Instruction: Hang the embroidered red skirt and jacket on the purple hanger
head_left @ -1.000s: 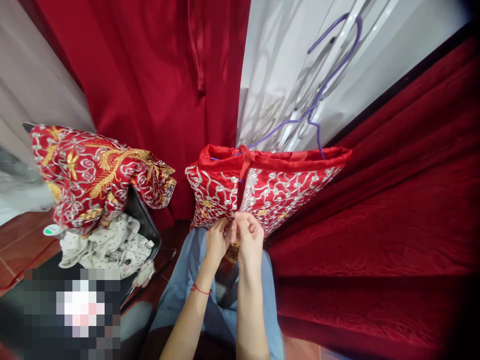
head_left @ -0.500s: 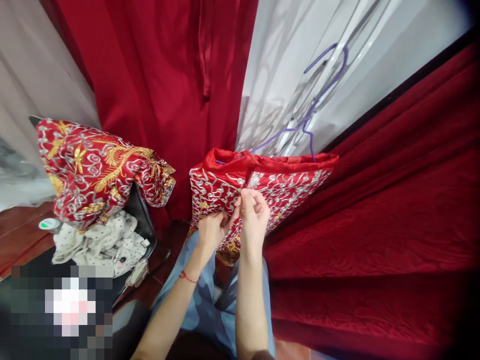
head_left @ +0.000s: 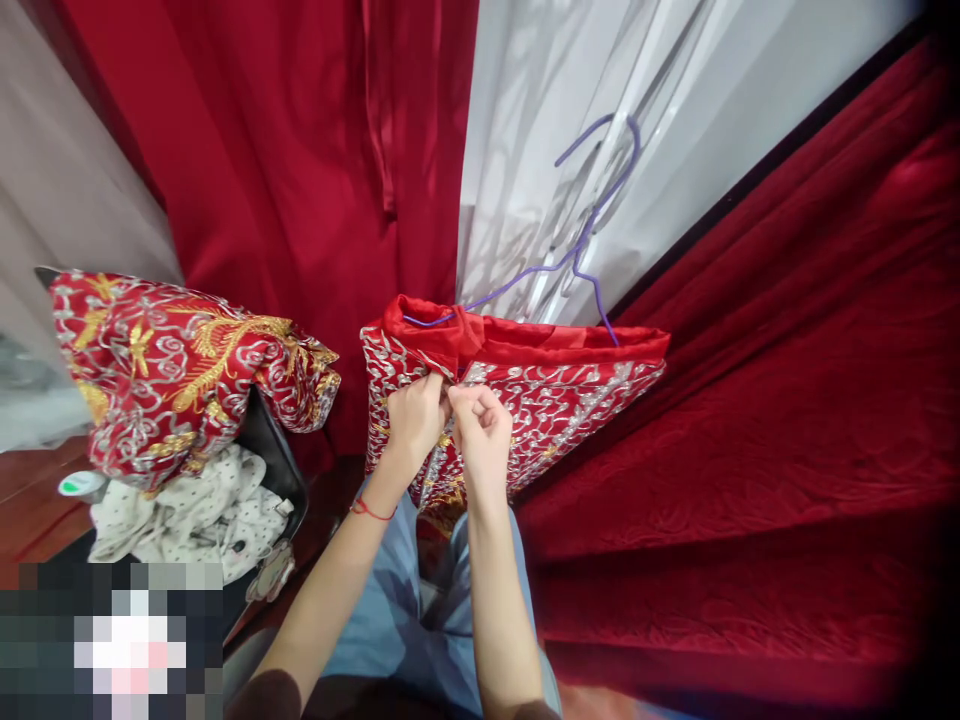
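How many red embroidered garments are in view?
2. One draped garment lies over the black chair at left; the second garment, with the purple hanger in its top, is at the left hand and right hand. More could be hidden.

A thin red cord bracelet point(head_left: 373, 511) with a small knot circles the wrist below the bare left hand point(head_left: 412, 415); the right hand point(head_left: 484, 432) is bare too. Dark cloth sleeves point(head_left: 266, 695) end around the elbows. Loose, pale-blue fabric trousers point(head_left: 375, 635), softly creased, cover the legs.
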Demonstrator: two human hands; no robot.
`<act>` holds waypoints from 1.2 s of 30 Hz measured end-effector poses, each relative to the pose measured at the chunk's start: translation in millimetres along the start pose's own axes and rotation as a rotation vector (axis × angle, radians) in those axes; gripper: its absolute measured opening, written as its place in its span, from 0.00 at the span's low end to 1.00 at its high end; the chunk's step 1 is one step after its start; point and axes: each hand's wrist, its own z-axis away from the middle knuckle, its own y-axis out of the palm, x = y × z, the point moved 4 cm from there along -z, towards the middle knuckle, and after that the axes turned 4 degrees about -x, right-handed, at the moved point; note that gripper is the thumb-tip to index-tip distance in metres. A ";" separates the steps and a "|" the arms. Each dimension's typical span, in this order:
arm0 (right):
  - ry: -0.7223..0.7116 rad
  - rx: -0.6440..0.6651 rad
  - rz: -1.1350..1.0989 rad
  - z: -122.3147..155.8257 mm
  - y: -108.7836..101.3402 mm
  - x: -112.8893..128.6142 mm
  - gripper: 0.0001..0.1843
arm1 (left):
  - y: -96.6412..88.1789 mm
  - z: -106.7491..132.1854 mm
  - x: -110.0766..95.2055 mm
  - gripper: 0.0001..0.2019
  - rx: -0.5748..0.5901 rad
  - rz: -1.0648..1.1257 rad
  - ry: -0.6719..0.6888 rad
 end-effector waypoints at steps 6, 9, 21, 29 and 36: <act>0.049 -0.019 -0.091 -7.1 4.1 -6.9 0.15 | 5.7 -2.8 0.6 0.08 -0.015 0.053 0.081; 0.047 -0.016 -0.101 -6.0 2.1 -3.4 0.14 | 7.8 3.3 -1.0 0.09 -0.033 0.102 0.089; -0.205 0.164 0.209 -19.0 9.9 46.0 0.13 | -5.4 17.2 1.7 0.11 -0.114 0.151 0.038; -1.047 -0.109 1.101 -67.9 -148.5 127.6 0.21 | -76.3 -36.9 50.4 0.21 -0.638 0.307 0.217; -0.843 0.161 1.183 -128.7 -223.0 153.9 0.10 | -69.2 -86.3 55.6 0.10 -0.372 0.368 0.490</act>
